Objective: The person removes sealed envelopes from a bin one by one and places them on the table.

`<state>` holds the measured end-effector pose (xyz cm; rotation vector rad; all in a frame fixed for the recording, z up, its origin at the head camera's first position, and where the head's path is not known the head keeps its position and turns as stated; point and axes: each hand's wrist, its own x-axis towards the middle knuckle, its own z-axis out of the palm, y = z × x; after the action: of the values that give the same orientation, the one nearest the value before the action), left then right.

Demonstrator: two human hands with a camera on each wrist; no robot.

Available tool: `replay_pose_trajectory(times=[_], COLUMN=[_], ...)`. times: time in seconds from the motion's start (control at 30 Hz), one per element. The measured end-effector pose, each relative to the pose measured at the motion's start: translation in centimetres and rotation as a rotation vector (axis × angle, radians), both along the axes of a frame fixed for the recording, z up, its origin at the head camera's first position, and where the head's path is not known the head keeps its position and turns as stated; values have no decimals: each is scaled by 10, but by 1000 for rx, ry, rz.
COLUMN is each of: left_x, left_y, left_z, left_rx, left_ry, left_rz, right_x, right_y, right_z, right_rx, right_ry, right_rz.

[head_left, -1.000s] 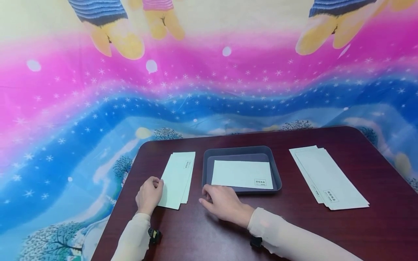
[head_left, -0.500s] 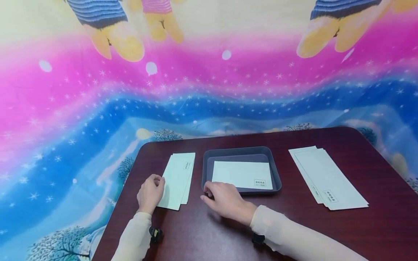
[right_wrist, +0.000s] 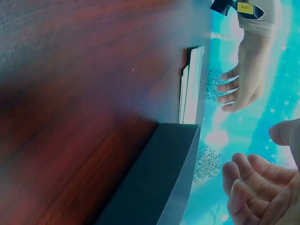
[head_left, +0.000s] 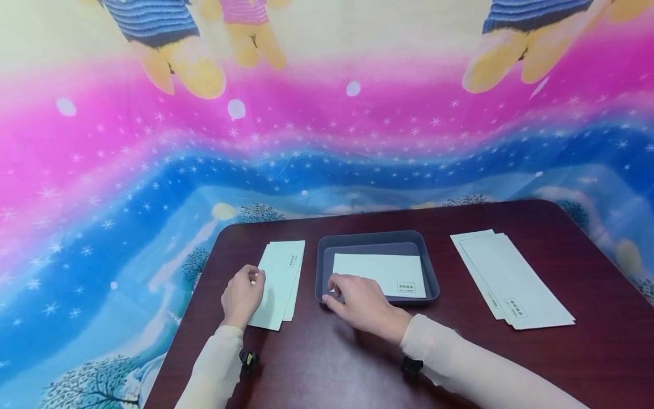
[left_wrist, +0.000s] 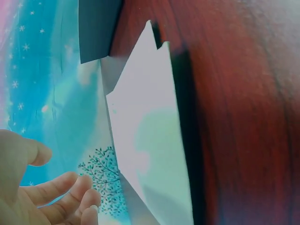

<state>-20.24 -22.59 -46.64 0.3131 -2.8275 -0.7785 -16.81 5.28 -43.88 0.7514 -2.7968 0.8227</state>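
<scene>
My left hand [head_left: 250,281] hovers at the left edge of a small stack of pale envelopes [head_left: 280,281] on the dark red table [head_left: 357,363]. In the left wrist view its fingers [left_wrist: 70,187] are loosely curled and hold nothing, beside the envelope stack [left_wrist: 150,150]. My right hand [head_left: 339,287] reaches over the near left corner of a grey tray [head_left: 375,238], close to the single envelope [head_left: 393,270] lying inside. Its fingers [right_wrist: 248,180] hang relaxed and empty above the tray's wall [right_wrist: 150,187].
A second stack of envelopes [head_left: 511,281] lies on the right side of the table. A bright pink and blue printed cloth [head_left: 153,170] hangs behind and around the table. My left hand [right_wrist: 243,79] also shows in the right wrist view.
My right hand moved forward from the table in front of the tray to over its near left corner. My left hand shifted slightly right toward the envelope stack.
</scene>
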Motion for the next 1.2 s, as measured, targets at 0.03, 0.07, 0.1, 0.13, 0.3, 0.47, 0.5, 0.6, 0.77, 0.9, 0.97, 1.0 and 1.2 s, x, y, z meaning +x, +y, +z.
replay_pose_trajectory(times=[0.03,0.07,0.1,0.13,0.3,0.47,0.5,0.6,0.77,0.9,0.97,1.0,1.2], left_x=[-1,-2,-2,-3,-6,-8,-8,-10,-11,-10,-11,-11,-12], left_y=[1,2,2,3,9,18,19,25,34,42,45,47,56], left_z=[0,1,3,4,9,15,16,20,25,27,28,29,31], left_rx=[1,2,3,5,-6,-12,-13,-21,-37,-53,-56,-56,-68], left_ry=[2,6,11,14,49,67,66,65,68,75,82,85,83], left_rz=[-2,-3,-6,-8,-15,-35,-38,-52,-76,-98,-110,-115,-133], right_x=[-1,-1,-2,-3,-6,-7,-7,-8,-12,-15,-17,-18,-24], right_y=[1,2,3,5,11,17,19,23,30,36,39,40,48], right_z=[1,1,2,2,4,7,8,8,8,7,6,6,2], right_rx=[-1,0,5,10,37,52,58,72,87,96,104,107,128], right_ry=[4,11,14,17,20,21,23,34,30,10,10,11,9], right_rz=[-3,-5,-9,-11,-33,-46,-46,-46,-54,-65,-73,-76,-83])
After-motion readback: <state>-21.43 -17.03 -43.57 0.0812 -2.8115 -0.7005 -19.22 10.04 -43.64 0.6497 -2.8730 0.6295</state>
